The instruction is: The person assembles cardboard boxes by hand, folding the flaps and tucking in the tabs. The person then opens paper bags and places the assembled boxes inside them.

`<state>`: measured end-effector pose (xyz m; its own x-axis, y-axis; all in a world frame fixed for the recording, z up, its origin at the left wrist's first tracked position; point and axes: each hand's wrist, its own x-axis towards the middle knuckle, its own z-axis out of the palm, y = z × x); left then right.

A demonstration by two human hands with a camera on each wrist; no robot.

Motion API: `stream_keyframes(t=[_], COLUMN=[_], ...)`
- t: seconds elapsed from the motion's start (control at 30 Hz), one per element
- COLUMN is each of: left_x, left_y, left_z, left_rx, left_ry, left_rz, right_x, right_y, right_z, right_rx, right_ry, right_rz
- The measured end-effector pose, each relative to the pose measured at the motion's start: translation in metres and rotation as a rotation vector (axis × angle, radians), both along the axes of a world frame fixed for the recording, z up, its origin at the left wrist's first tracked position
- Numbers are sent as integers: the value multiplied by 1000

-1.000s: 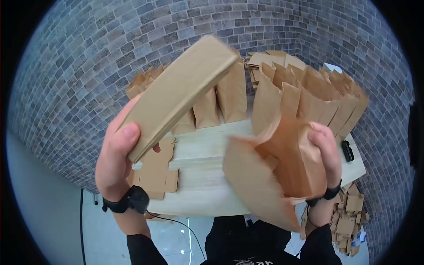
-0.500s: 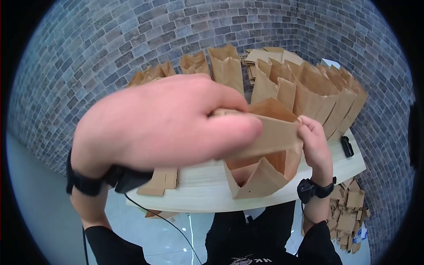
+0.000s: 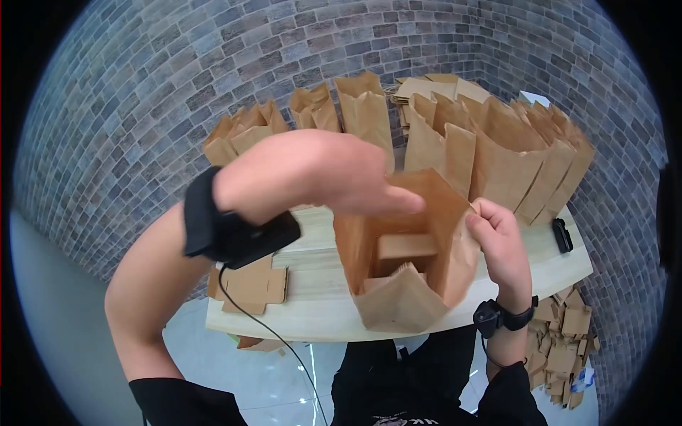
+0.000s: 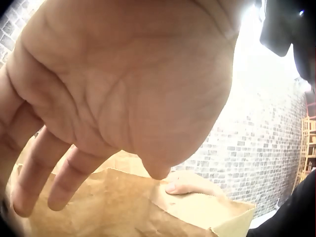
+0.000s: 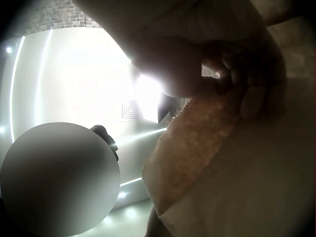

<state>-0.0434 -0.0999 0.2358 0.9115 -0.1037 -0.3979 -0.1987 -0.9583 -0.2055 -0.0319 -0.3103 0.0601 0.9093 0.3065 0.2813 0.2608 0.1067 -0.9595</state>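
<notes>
An upright brown paper bag [image 3: 405,305] stands with its mouth spread near the front edge of the table. My right hand [image 3: 501,234] pinches the bag's right rim between thumb and fingers; the right wrist view shows this grip [image 5: 247,84] dark against the paper. Down inside the bag lies a cardboard box [image 3: 407,246], its end facing up at me. Over the bag's left and far side hovers my left hand [image 3: 320,170], holding nothing. Its palm [image 4: 128,84] and extended fingers hang in front of the bag in the left wrist view.
Several paper bags [image 3: 511,153] stand along the back, with a stack of folded cardboard [image 3: 440,89] behind them. A flat cardboard blank [image 3: 252,284] lies at left on the table [image 3: 305,316]. A black object [image 3: 562,236] sits at right; cardboard pieces [image 3: 565,341] pile on the floor.
My left hand brought the cardboard box rightward over the bag and let go of it inside. My right hand kept its grip on the rim while the bag came upright onto the table.
</notes>
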Motion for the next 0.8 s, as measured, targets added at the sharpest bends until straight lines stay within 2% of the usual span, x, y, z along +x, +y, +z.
stream_keyframes(t=[0.1, 0.2, 0.23, 0.3, 0.33, 0.37, 0.4, 0.43, 0.47, 0.53, 0.6, 0.63, 0.7, 0.73, 0.8], left_x=[-13, -26, -37, -53, -65, -77, -86, -97, -105, -108, -114, -113, -106, -107, -108], left_y=[35, 82, 91, 124, 136, 142, 142, 130, 114, 82, 55, 44, 35, 33, 33], left_z=[-1, -27, -35, -81, -112, -151, -194, -228, -258, -296, -319, -326, -329, -331, -335], left_rx=[-280, -509, -624, -885, -1019, -1135, -1256, -1375, -1344, -1335, -1538, -1554, -1587, -1584, -1452], left_ry=[-167, -235, -184, -158, -134, -133, -107, -61, -121, -189, -133, -131, -136, -137, -284], left_rz=[-86, -170, -84, -2, 106, 124, 126, 158, 111, 74, 176, 202, 469, 468, 376], right_x=[1, -6, -6, -1, -1, -3, -7, -14, -25, -59, -79, -84, -84, -80, -66], right_y=[-6, -6, -12, -28, -31, -32, -30, -27, -24, -4, 3, 12, 38, 45, 58], right_z=[-3, 2, -4, -26, -38, -54, -69, -86, -101, -122, -140, -155, -187, -191, -184], right_rx=[13, 79, 79, 325, 326, 248, 171, 24, -125, -217, -514, -531, -478, -475, -371], right_ry=[52, 143, 147, 122, 117, 81, 40, 40, 41, -16, -159, -146, 28, 27, -83], right_rz=[-2, 1, -1, 206, 207, 63, -85, -102, -120, -50, 153, 174, 144, 144, 113])
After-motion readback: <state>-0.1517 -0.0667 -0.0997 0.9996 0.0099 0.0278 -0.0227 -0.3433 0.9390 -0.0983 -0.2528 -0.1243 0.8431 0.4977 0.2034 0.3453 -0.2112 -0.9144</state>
